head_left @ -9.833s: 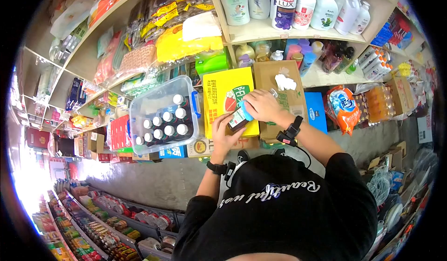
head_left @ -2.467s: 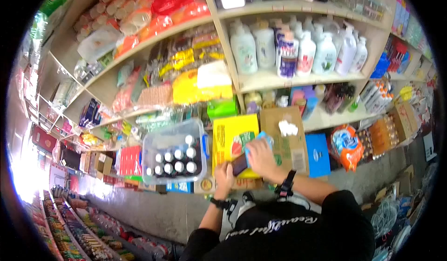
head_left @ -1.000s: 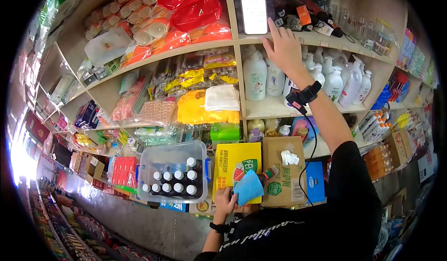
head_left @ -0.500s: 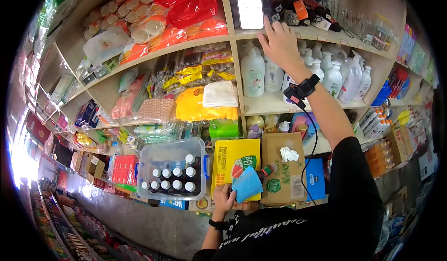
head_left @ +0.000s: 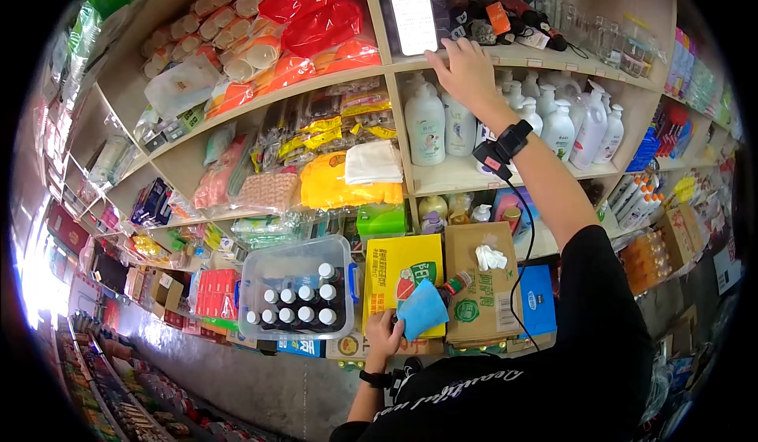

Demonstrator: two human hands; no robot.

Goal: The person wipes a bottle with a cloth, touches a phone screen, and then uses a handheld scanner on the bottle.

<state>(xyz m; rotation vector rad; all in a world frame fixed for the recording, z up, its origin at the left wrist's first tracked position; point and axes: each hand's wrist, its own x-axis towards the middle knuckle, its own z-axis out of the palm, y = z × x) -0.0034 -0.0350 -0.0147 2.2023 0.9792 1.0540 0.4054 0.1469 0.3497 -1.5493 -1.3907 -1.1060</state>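
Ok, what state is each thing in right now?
phone: screen lit, propped upright on the top shelf
right hand: raised, fingers beside the phone
left hand: holding the blue cloth
plastic bin: lidless, capped bottles upright inside

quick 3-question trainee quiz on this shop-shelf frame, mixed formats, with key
1. True or false: the right hand rests on the clear bin of bottles.
2. What does the left hand hold? A) blue cloth B) shampoo bottle C) red bag
3. Fill in: the lit phone stands on the ___ shelf.

Key:
1. False; it reaches up beside the phone.
2. A, the blue cloth, over the yellow box.
3. Top.
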